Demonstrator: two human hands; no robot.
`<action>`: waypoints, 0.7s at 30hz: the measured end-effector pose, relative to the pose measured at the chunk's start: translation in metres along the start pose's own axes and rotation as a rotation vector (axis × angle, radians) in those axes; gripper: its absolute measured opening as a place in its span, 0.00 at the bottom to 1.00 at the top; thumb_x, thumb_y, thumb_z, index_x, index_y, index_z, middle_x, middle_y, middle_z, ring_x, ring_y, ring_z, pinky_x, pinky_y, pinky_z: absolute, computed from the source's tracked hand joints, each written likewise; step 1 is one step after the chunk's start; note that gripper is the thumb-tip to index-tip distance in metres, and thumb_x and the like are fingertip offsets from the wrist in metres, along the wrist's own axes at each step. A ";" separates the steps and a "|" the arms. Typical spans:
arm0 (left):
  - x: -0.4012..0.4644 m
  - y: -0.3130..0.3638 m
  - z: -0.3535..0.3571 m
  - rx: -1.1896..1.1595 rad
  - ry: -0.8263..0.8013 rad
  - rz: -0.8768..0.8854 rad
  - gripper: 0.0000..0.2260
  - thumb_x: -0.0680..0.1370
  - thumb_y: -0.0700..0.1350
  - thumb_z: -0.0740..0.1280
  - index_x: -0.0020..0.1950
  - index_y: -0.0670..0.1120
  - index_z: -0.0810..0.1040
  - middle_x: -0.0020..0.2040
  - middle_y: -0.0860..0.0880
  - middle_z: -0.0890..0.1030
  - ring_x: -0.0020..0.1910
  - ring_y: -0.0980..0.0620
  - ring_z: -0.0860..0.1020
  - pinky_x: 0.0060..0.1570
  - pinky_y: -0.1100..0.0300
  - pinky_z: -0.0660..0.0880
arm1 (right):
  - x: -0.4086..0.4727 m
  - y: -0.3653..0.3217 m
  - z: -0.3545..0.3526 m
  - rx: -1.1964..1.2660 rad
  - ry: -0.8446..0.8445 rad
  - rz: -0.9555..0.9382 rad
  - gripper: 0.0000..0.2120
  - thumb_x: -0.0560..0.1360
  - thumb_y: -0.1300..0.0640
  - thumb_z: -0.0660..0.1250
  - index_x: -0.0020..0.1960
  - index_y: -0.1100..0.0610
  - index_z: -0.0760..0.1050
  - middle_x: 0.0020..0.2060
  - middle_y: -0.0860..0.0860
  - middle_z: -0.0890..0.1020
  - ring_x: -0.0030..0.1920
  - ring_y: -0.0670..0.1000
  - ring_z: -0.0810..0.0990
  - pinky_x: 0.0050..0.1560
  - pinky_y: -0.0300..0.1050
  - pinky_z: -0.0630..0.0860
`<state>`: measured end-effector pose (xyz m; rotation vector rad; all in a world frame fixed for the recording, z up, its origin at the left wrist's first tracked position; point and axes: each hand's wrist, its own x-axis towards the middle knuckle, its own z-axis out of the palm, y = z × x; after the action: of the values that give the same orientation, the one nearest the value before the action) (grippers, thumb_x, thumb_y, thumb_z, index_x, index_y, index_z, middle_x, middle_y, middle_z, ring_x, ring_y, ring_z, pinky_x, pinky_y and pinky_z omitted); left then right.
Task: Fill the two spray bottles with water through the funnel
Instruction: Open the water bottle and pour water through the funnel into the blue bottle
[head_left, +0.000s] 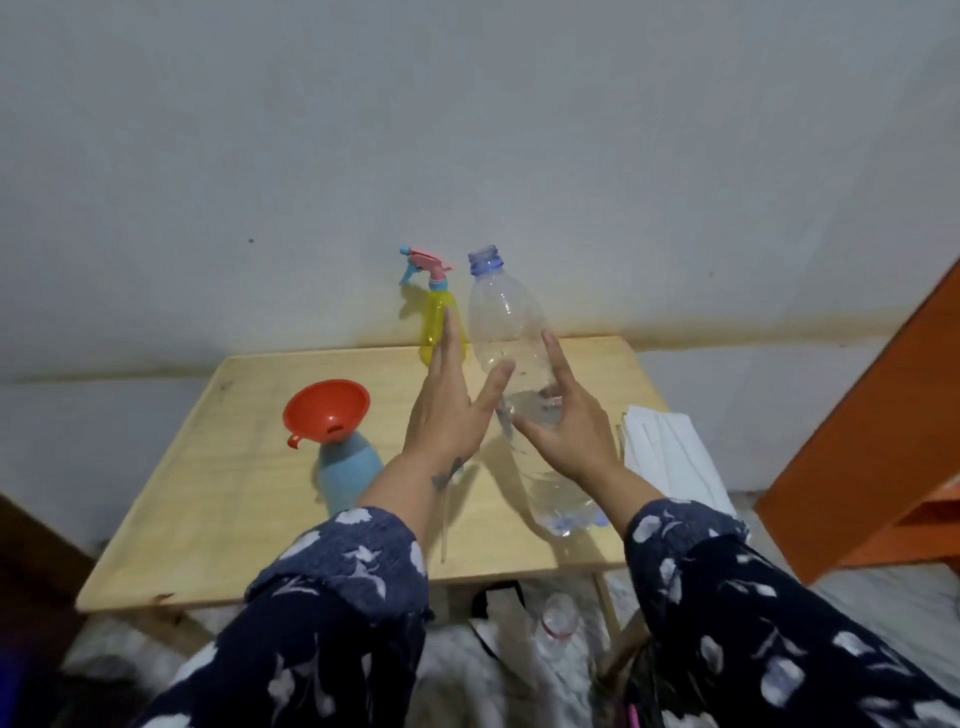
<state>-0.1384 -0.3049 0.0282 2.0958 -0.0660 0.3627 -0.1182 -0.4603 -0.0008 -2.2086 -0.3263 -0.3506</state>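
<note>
Both hands are spread open, fingers straight, either side of the clear water bottle (511, 374), which stands uncapped on the wooden table (218, 519); the left hand (447, 410) and right hand (566, 426) grip nothing (contact is hard to judge). The red funnel (326, 411) sits in the blue spray bottle (349, 475) at left, the yellow spray bottle (435, 317) stands by the wall.

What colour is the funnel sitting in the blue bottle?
Orange-red; the funnel shows clearly in the head view.

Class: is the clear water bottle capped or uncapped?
Uncapped: the clear water bottle shows bare neck threads at its open mouth; no cap sits on it.
</note>
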 end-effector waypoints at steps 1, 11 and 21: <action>-0.012 -0.011 -0.004 0.049 0.031 -0.008 0.36 0.75 0.69 0.56 0.79 0.58 0.46 0.77 0.52 0.59 0.70 0.54 0.67 0.58 0.67 0.66 | 0.001 -0.004 -0.006 -0.011 -0.037 -0.013 0.44 0.67 0.39 0.69 0.70 0.25 0.40 0.45 0.49 0.78 0.45 0.51 0.78 0.46 0.47 0.74; -0.094 -0.117 -0.061 0.299 0.180 -0.464 0.07 0.77 0.52 0.66 0.48 0.50 0.73 0.51 0.50 0.78 0.47 0.48 0.78 0.44 0.55 0.74 | -0.003 -0.051 -0.026 -0.226 -0.475 -0.032 0.48 0.66 0.49 0.73 0.63 0.18 0.41 0.44 0.50 0.80 0.43 0.52 0.79 0.50 0.46 0.73; -0.058 -0.138 -0.084 0.140 0.090 -0.391 0.35 0.71 0.53 0.75 0.73 0.43 0.64 0.68 0.45 0.71 0.65 0.44 0.72 0.59 0.50 0.73 | -0.032 -0.084 -0.024 -0.431 -0.614 0.055 0.49 0.67 0.52 0.74 0.59 0.15 0.41 0.44 0.48 0.78 0.40 0.46 0.76 0.48 0.45 0.70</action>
<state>-0.1869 -0.1668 -0.0613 2.1665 0.4279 0.2280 -0.1808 -0.4320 0.0623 -2.7118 -0.5552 0.3353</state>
